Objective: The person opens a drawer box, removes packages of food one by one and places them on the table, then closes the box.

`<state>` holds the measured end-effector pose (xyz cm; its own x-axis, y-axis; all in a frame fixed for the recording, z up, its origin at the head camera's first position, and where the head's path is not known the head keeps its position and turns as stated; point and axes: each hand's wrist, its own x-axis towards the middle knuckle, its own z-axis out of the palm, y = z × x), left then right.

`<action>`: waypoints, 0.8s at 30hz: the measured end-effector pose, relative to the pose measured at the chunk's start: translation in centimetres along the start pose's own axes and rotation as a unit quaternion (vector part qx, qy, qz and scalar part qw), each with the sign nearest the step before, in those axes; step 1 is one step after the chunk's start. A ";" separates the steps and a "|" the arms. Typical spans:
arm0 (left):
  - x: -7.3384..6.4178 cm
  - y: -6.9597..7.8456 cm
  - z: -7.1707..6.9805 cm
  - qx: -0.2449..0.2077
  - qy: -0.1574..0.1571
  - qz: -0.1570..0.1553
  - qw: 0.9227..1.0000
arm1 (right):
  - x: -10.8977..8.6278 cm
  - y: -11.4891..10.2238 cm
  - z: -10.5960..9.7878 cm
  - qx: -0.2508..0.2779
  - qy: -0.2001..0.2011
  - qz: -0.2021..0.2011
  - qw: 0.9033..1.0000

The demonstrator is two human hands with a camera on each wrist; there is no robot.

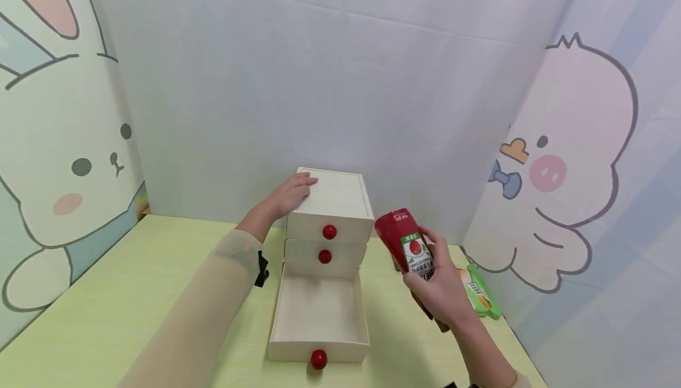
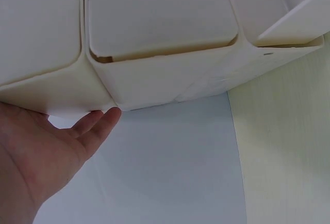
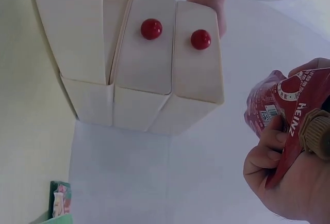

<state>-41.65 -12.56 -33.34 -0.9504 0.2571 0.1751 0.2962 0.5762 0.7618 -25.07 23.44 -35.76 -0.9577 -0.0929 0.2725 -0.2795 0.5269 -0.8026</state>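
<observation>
A white drawer unit (image 1: 331,228) with red knobs stands on the table, its bottom drawer (image 1: 319,305) pulled out and showing a bare inside. My left hand (image 1: 291,194) rests on the top left edge of the unit, fingers extended over the top. In the left wrist view that hand (image 2: 67,149) lies along the unit's side. To the right of the unit, my right hand (image 1: 438,281) grips a red ketchup pouch (image 1: 399,231) above the table. The right wrist view shows the pouch (image 3: 296,126) with its HEINZ lettering and brown cap, fingers curled round it.
A green snack packet (image 1: 483,293) lies on the table to the right, behind the right hand. Another small packet (image 3: 59,198) shows in the right wrist view. Curtains with cartoon animals close off the back and sides of the pale green table (image 1: 175,270).
</observation>
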 end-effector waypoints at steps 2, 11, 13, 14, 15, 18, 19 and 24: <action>0.0 0.0 0.0 0.001 -0.001 -0.001 1.000 | 1.0 0.4 -0.1 0.001 0.005 0.022 1.000; 0.3 0.0 -0.1 0.011 -0.006 0.011 1.000 | 5.7 4.0 1.1 -0.040 0.007 0.113 0.993; 0.4 0.0 -0.2 0.014 -0.006 0.015 1.000 | 6.6 5.2 1.7 -0.058 0.005 0.121 0.991; 0.4 0.0 -0.2 0.014 -0.006 0.015 1.000 | 7.1 5.9 1.9 -0.066 0.005 0.124 0.990; 0.4 0.0 -0.2 0.012 -0.006 0.015 1.000 | 7.5 6.6 2.3 -0.073 0.004 0.126 0.989; 0.3 0.0 -0.2 0.011 -0.005 0.014 1.000 | 8.7 8.4 3.4 -0.089 -0.001 0.131 0.987; 0.3 0.0 -0.1 0.010 -0.005 0.013 1.000 | 9.0 9.0 3.8 -0.094 -0.003 0.130 0.987; 0.2 0.0 0.0 0.007 -0.004 0.011 1.000 | 10.0 11.2 5.9 -0.147 -0.012 0.115 0.982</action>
<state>-41.84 -12.55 -33.32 -0.9429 0.2760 0.1866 0.3183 0.5811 0.7489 -38.19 23.44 -45.09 -0.9955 0.0393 0.0862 -0.0267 0.7569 -0.6530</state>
